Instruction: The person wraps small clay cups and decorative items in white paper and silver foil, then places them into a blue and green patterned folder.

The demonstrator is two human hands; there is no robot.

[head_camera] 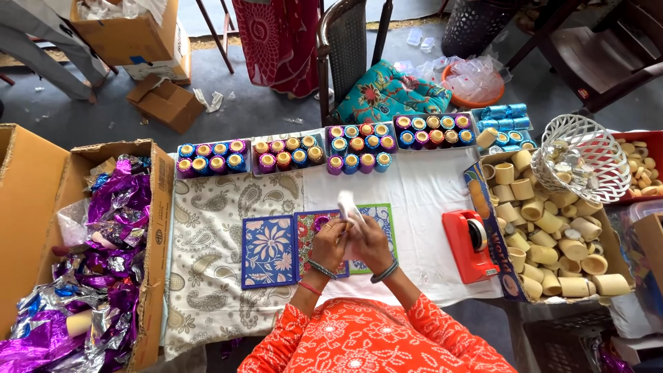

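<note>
My left hand (329,243) and my right hand (369,243) are raised together above the table, both pinching a small white piece (347,206) that sticks up between the fingers. Whether it is paper or plastic is too small to tell. A purple foil-wrapped cup (320,223) peeks out just left of my left hand. Under my hands lie three patterned square tiles: a blue one (268,250), a dark red one (304,231) and a green-edged one (382,215), partly hidden by my hands.
Trays of foil-wrapped cups (210,159) line the table's far edge. A red tape dispenser (469,245) sits right of my hands, beside a box of plain beige cups (552,242). A white basket (582,157) stands at right. A carton of purple and silver foil (103,255) stands at left.
</note>
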